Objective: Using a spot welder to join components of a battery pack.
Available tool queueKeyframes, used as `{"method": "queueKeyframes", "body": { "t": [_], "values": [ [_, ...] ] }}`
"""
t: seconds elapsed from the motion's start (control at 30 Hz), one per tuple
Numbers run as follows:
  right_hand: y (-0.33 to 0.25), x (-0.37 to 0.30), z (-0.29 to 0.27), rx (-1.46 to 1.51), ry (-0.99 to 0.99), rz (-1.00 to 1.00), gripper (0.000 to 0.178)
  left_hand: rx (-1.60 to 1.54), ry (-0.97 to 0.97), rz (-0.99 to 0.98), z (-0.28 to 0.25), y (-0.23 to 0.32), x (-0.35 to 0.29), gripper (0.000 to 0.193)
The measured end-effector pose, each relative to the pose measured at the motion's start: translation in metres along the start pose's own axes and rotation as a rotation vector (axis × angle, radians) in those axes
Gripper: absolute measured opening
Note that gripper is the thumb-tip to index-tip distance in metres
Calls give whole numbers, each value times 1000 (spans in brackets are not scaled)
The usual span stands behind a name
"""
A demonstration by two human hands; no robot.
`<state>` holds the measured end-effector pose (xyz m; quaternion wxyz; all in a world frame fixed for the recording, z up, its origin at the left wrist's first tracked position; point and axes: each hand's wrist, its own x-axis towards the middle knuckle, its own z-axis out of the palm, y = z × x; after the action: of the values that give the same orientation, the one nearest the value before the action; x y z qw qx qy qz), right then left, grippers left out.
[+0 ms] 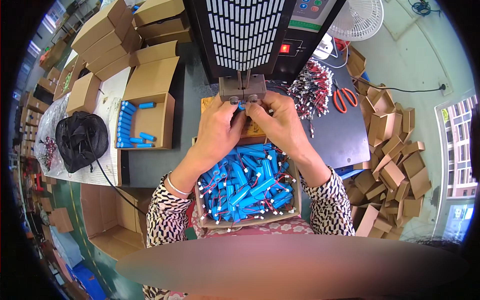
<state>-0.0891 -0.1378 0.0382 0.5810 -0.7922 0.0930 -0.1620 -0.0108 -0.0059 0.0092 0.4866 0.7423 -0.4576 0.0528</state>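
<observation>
Both my hands meet under the head point(243, 86) of a black spot welder point(200, 40). Between the fingertips of my left hand point(218, 129) and my right hand point(281, 122) a small part of a blue battery cell point(241, 106) shows; the rest is covered by my fingers. Both hands are closed on it, just below the welding pins. A brownish block point(254, 131) lies beneath my hands. Close to my body, below my wrists, a cardboard box point(201, 212) is heaped with blue cells point(240, 192) that have red and black leads with white connectors.
Left on the dark table point(192, 85) stands an open carton point(170, 122) with bare blue cells. A black mesh bag point(81, 135) lies further left. Connector leads point(312, 87) and orange-handled scissors point(345, 97) lie right, near a white fan point(357, 17). Empty cartons point(392, 175) pile up beyond the table's right edge.
</observation>
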Motion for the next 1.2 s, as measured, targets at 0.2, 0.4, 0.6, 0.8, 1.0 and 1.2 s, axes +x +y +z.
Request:
{"method": "queueKeyframes", "body": {
  "t": [0.2,0.4,0.6,0.8,1.0,1.2],
  "values": [
    [4,6,5,73,20,-30,15,-14,20,-7,2,-9,1,16],
    [-5,0,6,60,-9,161,14,-63,-12,-31,-9,-7,-5,20],
    [-16,-31,-32,-202,-407,-214,15,-17,-18,35,-52,-7,-25,24],
    [-4,-72,-85,-223,-188,-72,19,924,-339,-618,-129,-58,-58,34],
    [46,-81,-100,-507,101,138,10,1152,-661,-392,-149,-137,-79,16],
    [53,-81,-83,-590,313,120,8,1058,-664,-476,-210,-198,-112,18]
  ]
}}
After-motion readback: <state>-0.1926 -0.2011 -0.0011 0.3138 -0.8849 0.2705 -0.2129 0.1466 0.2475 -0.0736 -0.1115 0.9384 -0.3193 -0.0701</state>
